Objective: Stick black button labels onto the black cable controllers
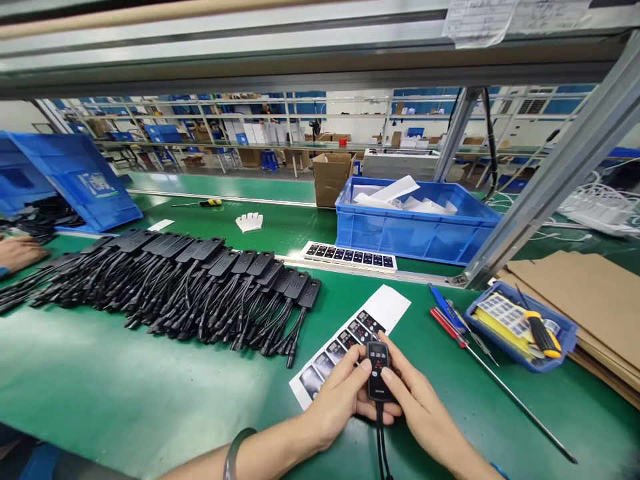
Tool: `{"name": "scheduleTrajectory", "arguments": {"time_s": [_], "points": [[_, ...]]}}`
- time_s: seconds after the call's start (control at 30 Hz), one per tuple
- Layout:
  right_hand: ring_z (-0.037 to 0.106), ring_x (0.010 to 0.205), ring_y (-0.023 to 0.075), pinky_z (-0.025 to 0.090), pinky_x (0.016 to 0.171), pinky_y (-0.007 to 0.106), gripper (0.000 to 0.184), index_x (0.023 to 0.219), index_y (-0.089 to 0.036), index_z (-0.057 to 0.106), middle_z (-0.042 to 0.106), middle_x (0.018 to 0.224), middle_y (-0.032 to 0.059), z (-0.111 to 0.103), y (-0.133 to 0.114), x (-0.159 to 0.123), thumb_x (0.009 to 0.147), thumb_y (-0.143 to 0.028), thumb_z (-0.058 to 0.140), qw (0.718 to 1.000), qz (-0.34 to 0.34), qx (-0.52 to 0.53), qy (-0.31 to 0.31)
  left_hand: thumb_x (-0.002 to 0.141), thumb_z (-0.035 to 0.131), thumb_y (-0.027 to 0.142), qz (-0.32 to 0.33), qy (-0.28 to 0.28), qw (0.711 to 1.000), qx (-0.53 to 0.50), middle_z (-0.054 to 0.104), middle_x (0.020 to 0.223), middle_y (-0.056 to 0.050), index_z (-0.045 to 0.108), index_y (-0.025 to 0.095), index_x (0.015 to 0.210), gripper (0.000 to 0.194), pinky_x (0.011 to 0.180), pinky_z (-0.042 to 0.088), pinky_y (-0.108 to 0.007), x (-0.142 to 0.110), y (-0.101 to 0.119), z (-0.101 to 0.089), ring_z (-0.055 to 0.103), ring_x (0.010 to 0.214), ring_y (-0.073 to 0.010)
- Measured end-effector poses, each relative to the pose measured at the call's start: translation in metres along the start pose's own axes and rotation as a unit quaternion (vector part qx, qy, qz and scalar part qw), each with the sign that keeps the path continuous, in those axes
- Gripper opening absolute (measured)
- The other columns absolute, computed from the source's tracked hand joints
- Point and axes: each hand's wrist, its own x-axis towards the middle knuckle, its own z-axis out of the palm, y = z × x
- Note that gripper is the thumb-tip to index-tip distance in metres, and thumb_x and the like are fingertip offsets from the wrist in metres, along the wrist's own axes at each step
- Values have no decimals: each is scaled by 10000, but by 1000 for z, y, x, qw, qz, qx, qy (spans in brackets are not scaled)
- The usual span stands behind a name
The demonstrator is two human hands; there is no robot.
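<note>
Between both hands is a small black controller (379, 387) with a printed face and two cables hanging from its lower end. My left hand (336, 400) grips its left side, the thumb on the face. On the opposite side my right hand (417, 403) holds it too, thumb against the front. Partly beneath the hands lies a white sheet of black labels (345, 340). To the left, a long row of black controllers with cables (200, 280) covers the green bench.
A blue bin (410, 230) with white paper stands behind a label strip (349, 256). At right lie a long red screwdriver (510, 387), a small blue tray (560, 353) and cardboard sheets (585, 293). Another person's hand (23, 253) is at far left, near tilted blue crates (75, 177).
</note>
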Motion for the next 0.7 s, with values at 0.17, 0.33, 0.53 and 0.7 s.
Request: {"name": "scheduleTrajectory", "arguments": {"time_s": [0.17,0.33,0.53,0.7], "points": [[521,1179,234,414,1002,382,525,1402,-196,365,543,1318,92,2,4,1,925,-415,370,998,-42,-54,12,850,507,484,30,-7,996,84,649,693,-17,365,185,1098,414,571,529,-275,1,-8,1,658,564,-153],[558,1111,225,490,912,333,578,1445,-211,255,557,1256,102,6,-4,-1,918,-387,413,981,-103,-157,45,883,437,473,58,31,992,105,619,1060,-93,397,195,1200,423,702,549,-323,0,-9,-2,658,799,-171],[576,971,300,512,830,439,583,1416,-31,247,567,1068,194,-27,10,11,867,-179,377,900,-86,-414,105,899,430,330,171,-11,866,470,554,1242,-104,433,212,1311,429,1014,408,-420,-10,3,-6,527,1126,-222],[515,1044,395,446,840,542,465,1245,-4,497,537,1146,254,-52,18,27,810,-61,346,812,-53,-558,164,845,524,312,133,-61,726,672,175,1513,-172,255,161,1427,659,1106,216,-557,-14,6,-2,122,1388,-350]]}}
